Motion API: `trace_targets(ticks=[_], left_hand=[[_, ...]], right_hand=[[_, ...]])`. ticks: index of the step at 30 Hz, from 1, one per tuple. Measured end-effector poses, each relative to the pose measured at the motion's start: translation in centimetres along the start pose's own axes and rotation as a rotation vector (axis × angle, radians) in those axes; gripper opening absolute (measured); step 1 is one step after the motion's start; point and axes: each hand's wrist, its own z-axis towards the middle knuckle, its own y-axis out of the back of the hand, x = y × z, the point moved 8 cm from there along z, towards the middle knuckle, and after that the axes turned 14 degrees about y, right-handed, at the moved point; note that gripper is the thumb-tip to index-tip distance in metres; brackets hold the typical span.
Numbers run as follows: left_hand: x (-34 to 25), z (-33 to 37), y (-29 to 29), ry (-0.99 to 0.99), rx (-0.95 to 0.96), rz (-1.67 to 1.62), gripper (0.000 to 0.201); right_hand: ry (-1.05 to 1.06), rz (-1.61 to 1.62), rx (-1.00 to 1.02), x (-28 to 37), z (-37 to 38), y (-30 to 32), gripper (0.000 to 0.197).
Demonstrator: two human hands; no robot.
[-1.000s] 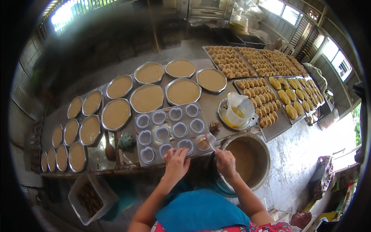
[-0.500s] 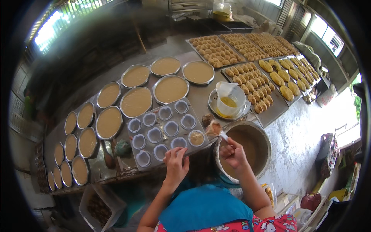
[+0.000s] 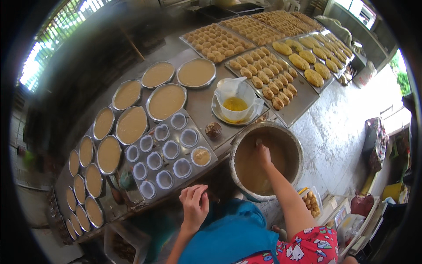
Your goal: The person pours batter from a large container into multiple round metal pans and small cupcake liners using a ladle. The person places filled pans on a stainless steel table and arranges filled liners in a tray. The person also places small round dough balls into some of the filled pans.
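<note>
My right hand (image 3: 263,154) reaches down into a large round pot (image 3: 300,165) of tan batter (image 3: 246,165). Its fingers are closed on the pale handle of a scoop (image 3: 258,142), whose bowl is hidden in the batter. My left hand (image 3: 194,207) hovers in front of the muffin tin (image 3: 195,172), fingers loosely bent, thumb apart, holding nothing. White paper liners (image 3: 164,179) fill the tin's wells. Batter shows in one cup (image 3: 201,156) at the right corner; the other liners look empty.
Several round pans of batter (image 3: 132,125) cover the table's left side. Behind the pot, a translucent pitcher (image 3: 235,93) of yellow liquid stands on a metal plate, beside a brown ball (image 3: 213,130). Trays of baked pieces (image 3: 268,72) lie at the back right. Below right is a tub (image 3: 311,203).
My right hand has lowered the scoop from above the pot's edge into the batter. My left hand has drawn back from the tin's front edge. The view has shifted.
</note>
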Motion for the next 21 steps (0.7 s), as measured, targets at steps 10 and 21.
trace_targets(ticks=[10,21], left_hand=[[1.1,-1.3,-0.6,0.111,-0.098,0.027,0.026],[-1.2,0.7,0.3,0.007,-0.076,0.015,0.023]], right_hand=[[0.349,0.097,0.807,7.9,-5.6,-4.4,0.027],[-0.063,0.502,0.448,8.2,-5.4,0.8,0.025]])
